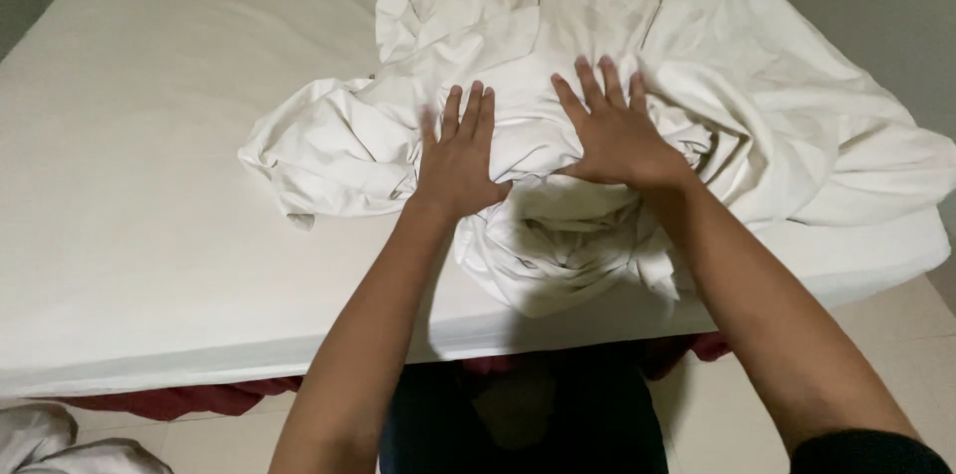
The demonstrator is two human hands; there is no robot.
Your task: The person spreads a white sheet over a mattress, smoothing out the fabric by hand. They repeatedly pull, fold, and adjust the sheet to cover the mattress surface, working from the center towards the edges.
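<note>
White crumpled sheet (558, 86) under both flat hands

Both arms stretched forward, bare to the elbows. Left hand (458, 160) flat, palm down, fingers (470, 111) spread. Right hand (619, 140) likewise flat, fingers extended.

The light is soft and even, a bit dim and warm. The white bed (149, 185) looks bright but has no glare. Dark shadow sits under the arms at the bottom. The left hand (458, 160) is slightly blurry at its fingers.
</note>
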